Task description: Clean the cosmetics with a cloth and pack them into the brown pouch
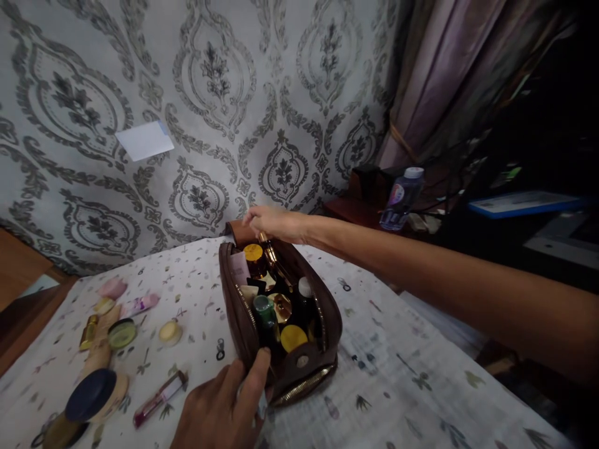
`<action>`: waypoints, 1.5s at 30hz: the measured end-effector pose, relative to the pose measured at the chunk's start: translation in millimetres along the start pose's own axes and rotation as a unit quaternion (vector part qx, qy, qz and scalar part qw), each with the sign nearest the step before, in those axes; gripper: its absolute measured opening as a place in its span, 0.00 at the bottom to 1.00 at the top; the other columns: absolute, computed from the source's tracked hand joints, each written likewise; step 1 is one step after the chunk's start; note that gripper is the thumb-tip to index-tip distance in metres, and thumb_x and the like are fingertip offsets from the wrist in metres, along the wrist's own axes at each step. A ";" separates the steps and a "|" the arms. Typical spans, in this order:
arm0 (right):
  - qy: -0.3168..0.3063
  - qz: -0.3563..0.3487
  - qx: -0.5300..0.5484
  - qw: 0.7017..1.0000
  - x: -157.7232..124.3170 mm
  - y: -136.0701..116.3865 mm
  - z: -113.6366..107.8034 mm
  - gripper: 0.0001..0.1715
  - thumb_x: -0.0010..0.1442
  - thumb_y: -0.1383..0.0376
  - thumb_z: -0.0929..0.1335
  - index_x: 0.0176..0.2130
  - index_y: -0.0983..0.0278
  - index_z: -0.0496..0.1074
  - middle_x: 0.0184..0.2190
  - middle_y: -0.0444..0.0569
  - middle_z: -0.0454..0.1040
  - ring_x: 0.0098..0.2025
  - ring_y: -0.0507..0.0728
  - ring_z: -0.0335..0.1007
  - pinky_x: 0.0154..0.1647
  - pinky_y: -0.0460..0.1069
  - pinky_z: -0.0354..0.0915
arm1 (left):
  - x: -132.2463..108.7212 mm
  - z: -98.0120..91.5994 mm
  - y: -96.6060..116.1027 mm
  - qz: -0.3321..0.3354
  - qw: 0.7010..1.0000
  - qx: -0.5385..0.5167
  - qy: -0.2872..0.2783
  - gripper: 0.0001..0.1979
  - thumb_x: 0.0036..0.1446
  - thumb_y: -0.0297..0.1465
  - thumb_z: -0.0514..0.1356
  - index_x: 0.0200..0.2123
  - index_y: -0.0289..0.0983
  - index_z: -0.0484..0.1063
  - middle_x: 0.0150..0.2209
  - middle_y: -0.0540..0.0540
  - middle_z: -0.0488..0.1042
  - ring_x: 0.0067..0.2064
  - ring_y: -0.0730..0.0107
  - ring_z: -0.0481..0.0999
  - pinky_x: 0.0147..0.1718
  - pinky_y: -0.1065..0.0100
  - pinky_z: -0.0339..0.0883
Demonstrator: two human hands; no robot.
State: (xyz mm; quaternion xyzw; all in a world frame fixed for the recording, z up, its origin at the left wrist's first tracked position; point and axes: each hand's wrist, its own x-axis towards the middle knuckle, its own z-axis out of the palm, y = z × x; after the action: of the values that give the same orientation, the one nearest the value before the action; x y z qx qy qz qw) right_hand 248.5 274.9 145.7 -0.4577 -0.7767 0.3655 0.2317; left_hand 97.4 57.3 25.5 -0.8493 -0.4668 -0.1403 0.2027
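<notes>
Cosmetics are lying loose on the tabletop (397,374), well to the left of your left hand (224,405): a dark-lidded jar (93,394) is sitting nearest you, a green-lidded jar (122,333) and a small yellow pot (170,331) are resting farther out, and a pink tube (139,305) is lying beyond them. A clear tube of red liquid (159,398) is lying just beside your left hand, on its left.

Your left hand is gripping the near end of the brown pouch (236,324), with the thumb pressing on the rim and the fingers curling around the outside. The pouch is standing unzipped between your two hands, and its opening is facing up. Inside it, a green-capped bottle (264,312) and a yellow lid (293,337) are showing close to your left thumb, while a white-capped bottle (305,288) is standing farther in.

Your right hand (274,222) is reaching across from the right and hovering over the far end of the pouch. Its fingers are closing together on the top of a gold tube (270,252), which is slanting down into the pouch among the other items.

Far to the right of that hand, off the tabletop, a plastic bottle (401,198) is standing on a dark shelf.
</notes>
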 end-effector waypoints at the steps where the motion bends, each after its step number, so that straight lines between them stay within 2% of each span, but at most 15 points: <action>1: -0.019 -0.024 -0.030 0.999 -4.2 3.5 -0.7 0.14 0.56 0.77 0.62 0.40 0.67 0.70 0.27 0.43 0.67 0.30 0.51 0.64 0.29 0.44 0.61 | -0.3 0.3 -0.1 0.002 1.000 0.007 0.000 0.31 0.52 0.20 0.51 0.60 0.36 0.59 0.39 0.43 0.80 0.28 0.66 0.79 0.24 0.70 0.72; 4: -0.053 -0.126 -0.160 0.978 -12.9 16.3 -2.8 0.16 0.54 0.79 0.63 0.41 0.66 0.69 0.39 0.48 0.69 0.40 0.53 0.67 0.42 0.44 0.63 | -1.3 0.9 -0.4 0.004 1.000 0.013 -0.010 0.32 0.50 0.19 0.51 0.61 0.36 0.59 0.39 0.42 0.80 0.28 0.67 0.79 0.24 0.71 0.72; 7: -0.044 -0.185 -0.254 0.948 -14.7 26.2 -3.8 0.20 0.55 0.78 0.65 0.48 0.66 0.66 0.46 0.51 0.67 0.43 0.55 0.66 0.46 0.47 0.62 | -1.6 0.7 -0.3 0.004 1.000 0.006 -0.019 0.32 0.50 0.18 0.51 0.61 0.35 0.59 0.39 0.42 0.80 0.28 0.67 0.79 0.25 0.70 0.72; 12: 0.021 -0.170 -0.348 0.922 -11.3 26.7 -2.0 0.23 0.54 0.72 0.72 0.49 0.71 0.66 0.50 0.58 0.66 0.45 0.59 0.69 0.43 0.49 0.64 | -1.1 1.4 0.3 -0.002 1.000 -0.001 -0.013 0.30 0.53 0.19 0.51 0.60 0.36 0.60 0.38 0.44 0.79 0.28 0.67 0.78 0.24 0.70 0.71; 17: -0.016 -0.196 -0.448 0.872 -9.3 22.6 6.5 0.12 0.60 0.73 0.66 0.45 0.73 0.72 0.47 0.61 0.71 0.42 0.60 0.73 0.40 0.50 0.65 | -2.6 4.1 0.4 -0.005 1.000 0.007 -0.002 0.31 0.52 0.19 0.50 0.61 0.38 0.59 0.37 0.45 0.79 0.28 0.68 0.78 0.24 0.71 0.70; 22: -0.047 -0.205 -0.542 0.814 -7.0 21.1 18.3 0.13 0.60 0.77 0.63 0.41 0.71 0.76 0.47 0.63 0.73 0.51 0.65 0.70 0.42 0.52 0.67 | -2.9 2.6 0.9 -0.011 1.000 0.008 -0.011 0.32 0.52 0.19 0.51 0.61 0.38 0.60 0.38 0.45 0.79 0.28 0.69 0.78 0.25 0.72 0.69; 26: -0.074 -0.183 -0.577 0.792 -6.1 16.2 23.3 0.14 0.60 0.77 0.64 0.41 0.71 0.78 0.48 0.64 0.73 0.52 0.65 0.69 0.41 0.51 0.67 | -3.4 1.2 0.7 -0.012 1.000 -0.007 -0.021 0.33 0.51 0.20 0.52 0.62 0.38 0.58 0.38 0.45 0.79 0.30 0.67 0.79 0.26 0.71 0.70; 30: -0.075 -0.183 -0.580 0.791 -3.2 17.2 22.5 0.16 0.62 0.76 0.62 0.42 0.72 0.78 0.49 0.64 0.73 0.52 0.65 0.69 0.42 0.51 0.66 | -4.7 2.2 0.3 -0.014 0.999 -0.021 -0.024 0.33 0.51 0.20 0.52 0.62 0.38 0.57 0.38 0.44 0.79 0.30 0.67 0.79 0.28 0.71 0.71; 32: -0.073 -0.189 -0.566 0.799 -1.1 19.9 19.8 0.15 0.61 0.77 0.63 0.42 0.72 0.78 0.48 0.64 0.74 0.50 0.64 0.71 0.42 0.51 0.65 | -4.8 2.5 0.2 -0.012 0.999 -0.020 -0.022 0.32 0.52 0.19 0.52 0.62 0.37 0.57 0.37 0.45 0.78 0.29 0.66 0.78 0.27 0.70 0.70; 37: -0.067 -0.214 -0.456 0.861 -4.1 20.6 11.9 0.12 0.58 0.75 0.65 0.37 0.71 0.78 0.35 0.57 0.78 0.38 0.59 0.73 0.33 0.48 0.59 | -3.9 1.3 -0.5 -0.008 1.000 -0.021 -0.017 0.30 0.55 0.21 0.52 0.62 0.36 0.58 0.36 0.45 0.78 0.29 0.66 0.78 0.25 0.69 0.70; 41: -0.124 -0.222 -0.358 0.898 -22.3 8.2 11.4 0.10 0.57 0.73 0.66 0.33 0.69 0.78 0.27 0.48 0.76 0.29 0.52 0.68 0.30 0.46 0.56 | -0.9 -3.6 -0.5 -0.006 1.000 -0.015 -0.018 0.28 0.58 0.21 0.52 0.63 0.36 0.57 0.36 0.45 0.77 0.29 0.67 0.78 0.25 0.70 0.69; 45: -0.180 -0.207 -0.299 0.914 -38.5 -0.7 16.3 0.11 0.58 0.73 0.65 0.29 0.68 0.76 0.20 0.42 0.71 0.24 0.50 0.63 0.28 0.44 0.55 | 3.6 -12.7 2.5 -0.013 0.999 -0.017 -0.038 0.29 0.60 0.22 0.51 0.64 0.36 0.54 0.38 0.46 0.77 0.31 0.69 0.78 0.25 0.72 0.68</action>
State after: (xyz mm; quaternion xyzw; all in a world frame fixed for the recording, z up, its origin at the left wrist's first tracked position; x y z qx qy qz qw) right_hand 255.0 234.9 135.1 -0.2611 -0.9557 0.1358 0.0110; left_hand 100.7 52.7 37.7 -0.8510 -0.4831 -0.1187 0.1686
